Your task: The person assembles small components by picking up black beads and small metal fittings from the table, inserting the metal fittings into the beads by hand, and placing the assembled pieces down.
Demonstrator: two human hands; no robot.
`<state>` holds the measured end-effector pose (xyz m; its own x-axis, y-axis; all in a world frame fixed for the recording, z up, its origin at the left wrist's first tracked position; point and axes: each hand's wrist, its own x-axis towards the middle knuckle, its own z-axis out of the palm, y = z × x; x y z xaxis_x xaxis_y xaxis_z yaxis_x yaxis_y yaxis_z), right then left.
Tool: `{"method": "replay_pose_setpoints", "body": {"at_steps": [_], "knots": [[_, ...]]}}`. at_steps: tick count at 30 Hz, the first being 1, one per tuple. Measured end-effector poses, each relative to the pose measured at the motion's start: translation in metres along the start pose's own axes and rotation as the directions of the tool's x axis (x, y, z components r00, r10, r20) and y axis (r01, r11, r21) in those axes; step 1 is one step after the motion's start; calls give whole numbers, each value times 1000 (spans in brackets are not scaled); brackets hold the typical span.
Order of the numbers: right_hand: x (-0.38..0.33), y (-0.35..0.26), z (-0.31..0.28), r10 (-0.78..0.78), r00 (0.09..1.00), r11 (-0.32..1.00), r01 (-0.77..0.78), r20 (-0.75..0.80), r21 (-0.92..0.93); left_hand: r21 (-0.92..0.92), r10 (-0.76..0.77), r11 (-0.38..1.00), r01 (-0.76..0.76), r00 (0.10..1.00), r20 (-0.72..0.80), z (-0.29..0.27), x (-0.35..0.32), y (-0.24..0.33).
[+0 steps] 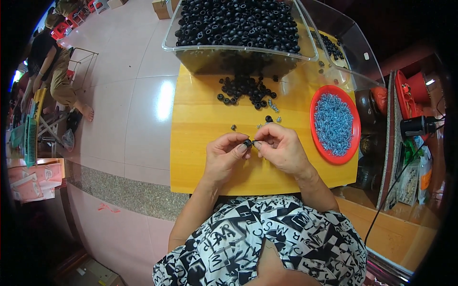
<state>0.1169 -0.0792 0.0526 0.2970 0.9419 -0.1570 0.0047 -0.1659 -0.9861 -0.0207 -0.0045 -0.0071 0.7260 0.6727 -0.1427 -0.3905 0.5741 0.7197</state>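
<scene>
Hands [224, 155] [285, 150] close together above yellow table [198, 112], pinching black piece [247, 142].

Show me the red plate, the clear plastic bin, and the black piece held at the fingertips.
Red plate [357, 126]: head view, on its right rim.
Clear plastic bin [205, 61]: head view, on its near wall.
Black piece [247, 142]: head view, on its exposed top.

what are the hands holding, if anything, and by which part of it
A black bead: the left hand pinches its left side between thumb and finger. The right hand meets its right side; its exact hold is too small to tell.
</scene>
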Motion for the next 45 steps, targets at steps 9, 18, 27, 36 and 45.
{"method": "replay_pose_setpoints", "body": {"at_steps": [9,18,27,36,45], "knots": [[4,6,-4,-1,998,988,9,56,-152,138,36,990,-37,999,9,1,-2,0],[12,4,-4,-263,951,840,309,164,-446,511,234,823,-247,968,92,-2,0,-3],[20,22,-18,52,945,954,-144,324,265,469,165,862,-192,981,99,0,-4,1],[24,32,-19,41,939,964,-127,342,233,570,301,737,-364,931,206,1,0,-3],[24,24,-21,-6,926,942,-121,377,312,314,281,894,-318,946,158,3,0,-5]]}}
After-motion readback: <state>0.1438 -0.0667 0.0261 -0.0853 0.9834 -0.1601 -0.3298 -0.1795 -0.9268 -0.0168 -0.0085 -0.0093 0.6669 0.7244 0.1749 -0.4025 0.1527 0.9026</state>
